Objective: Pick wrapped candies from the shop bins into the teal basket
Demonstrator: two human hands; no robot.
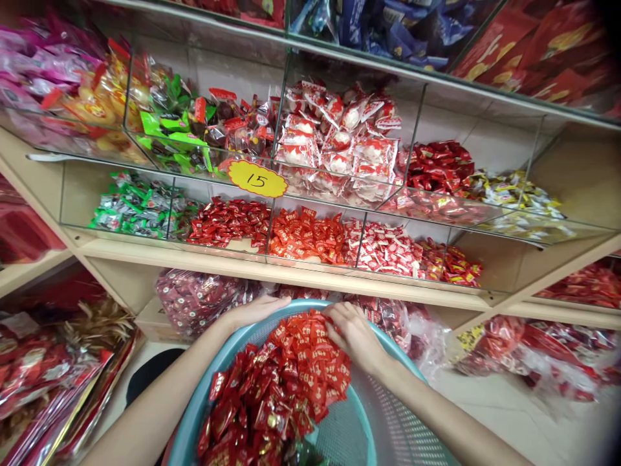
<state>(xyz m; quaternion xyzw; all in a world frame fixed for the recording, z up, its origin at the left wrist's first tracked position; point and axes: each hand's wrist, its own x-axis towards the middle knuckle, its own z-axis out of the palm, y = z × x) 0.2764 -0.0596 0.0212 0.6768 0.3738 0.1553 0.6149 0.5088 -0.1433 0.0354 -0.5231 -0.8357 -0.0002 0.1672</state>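
Note:
A large teal plastic basket (365,414) stands at the bottom centre, with dark red wrapped candies (272,414) on its left and bright orange-red packets (315,362) heaped at the top middle. My left hand (262,309) rests on the far rim of the basket, its fingers stretched toward the right. Over the right side of the orange-red heap lies my right hand (352,333), fingers curled down against the packets; the fingertips are partly hidden. A few green wrappers (308,451) show at the bottom of the basket.
Glass candy bins (310,262) line the wooden shelf (291,275) ahead, with a yellow price tag (257,178) reading 15. Bagged candy (194,298) sits under the shelf. Shiny wrapped goods (48,375) stand at the left, and more bags (538,356) at the right.

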